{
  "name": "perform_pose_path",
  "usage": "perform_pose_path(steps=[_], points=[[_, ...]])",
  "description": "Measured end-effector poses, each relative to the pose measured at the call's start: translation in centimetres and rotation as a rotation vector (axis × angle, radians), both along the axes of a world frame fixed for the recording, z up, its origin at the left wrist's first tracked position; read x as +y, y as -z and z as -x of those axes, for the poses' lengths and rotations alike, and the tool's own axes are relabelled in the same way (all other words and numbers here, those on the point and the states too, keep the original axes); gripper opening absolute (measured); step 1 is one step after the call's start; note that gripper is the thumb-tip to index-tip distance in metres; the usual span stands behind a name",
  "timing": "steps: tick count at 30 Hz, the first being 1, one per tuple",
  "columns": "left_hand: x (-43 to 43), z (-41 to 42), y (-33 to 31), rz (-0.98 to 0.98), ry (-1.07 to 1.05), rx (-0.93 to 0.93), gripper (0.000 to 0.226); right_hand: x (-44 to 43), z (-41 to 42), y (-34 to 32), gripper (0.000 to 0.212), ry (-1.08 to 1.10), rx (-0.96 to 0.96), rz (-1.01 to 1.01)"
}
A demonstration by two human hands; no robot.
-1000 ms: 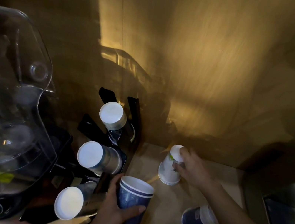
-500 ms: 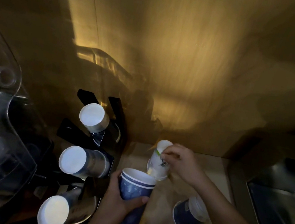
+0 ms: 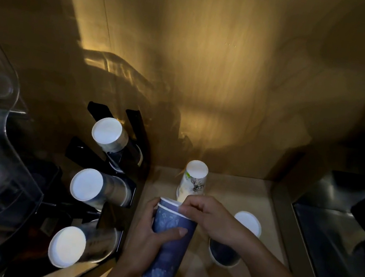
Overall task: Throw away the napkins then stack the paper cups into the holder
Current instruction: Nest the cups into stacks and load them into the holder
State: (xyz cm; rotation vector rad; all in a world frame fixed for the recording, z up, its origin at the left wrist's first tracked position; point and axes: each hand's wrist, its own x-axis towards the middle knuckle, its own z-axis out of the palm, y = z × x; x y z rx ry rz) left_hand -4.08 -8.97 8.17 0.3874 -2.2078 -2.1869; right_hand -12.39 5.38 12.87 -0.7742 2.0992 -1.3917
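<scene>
The left hand (image 3: pixel 149 241) was clamped around a blue stack (image 3: pixel 168 245) of nested cups, held upright over the desk (image 3: pixel 251 198), thumb across its front. The right hand (image 3: pixel 209 217) pinched the stack's top rim with curled fingers. Behind the stack a white cup (image 3: pixel 194 179) stood upside down on the desk. An upturned blue cup (image 3: pixel 228 250) sat partly hidden by the right wrist. To the left, the black holder (image 3: pixel 137 145) held three rows of cups, bottoms facing out: top (image 3: pixel 106 131), middle (image 3: pixel 86 184), bottom (image 3: pixel 66 246). No napkins showed.
</scene>
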Motion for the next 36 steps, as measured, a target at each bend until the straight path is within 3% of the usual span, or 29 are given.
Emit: perform_pose_path(steps=[3,7,9,16,23,26,31,33,36], points=[[-0.3,-0.7,-0.2,-0.028,0.076,0.011,0.071,0.2,-0.5,0.3,0.031,0.11,0.016,0.059],[0.2,-1.7,0.1,-0.018,0.086,-0.094,0.116,1.3,-0.2,0.6,0.026,0.278,0.063,0.15],[0.4,-2.2,0.4,-0.072,0.069,-0.126,0.122,1.7,0.0,0.7,0.026,0.317,0.095,0.184],[0.4,-3.2,0.4,-0.108,0.04,-0.102,0.103,2.0,-0.8,0.9,0.022,0.339,0.09,0.23],[0.9,-3.3,0.4,-0.033,0.108,0.017,0.08,1.6,-3.8,1.4,0.028,0.111,-0.034,0.085],[1.2,-3.5,0.3,-0.003,0.16,0.009,0.066,2.2,-4.4,1.5,0.018,0.107,-0.058,0.091],[1.9,-3.6,-0.1,-0.05,0.109,-0.058,0.057,3.2,-5.0,2.1,0.017,0.181,0.066,0.076],[1.9,-3.5,-0.2,-0.164,0.043,-0.12,0.056,3.7,-5.1,2.2,0.028,0.204,0.196,0.025],[2.0,-3.4,-0.6,-0.38,-0.012,-0.23,0.063,4.8,-5.6,2.0,0.073,0.044,0.314,-0.109]])
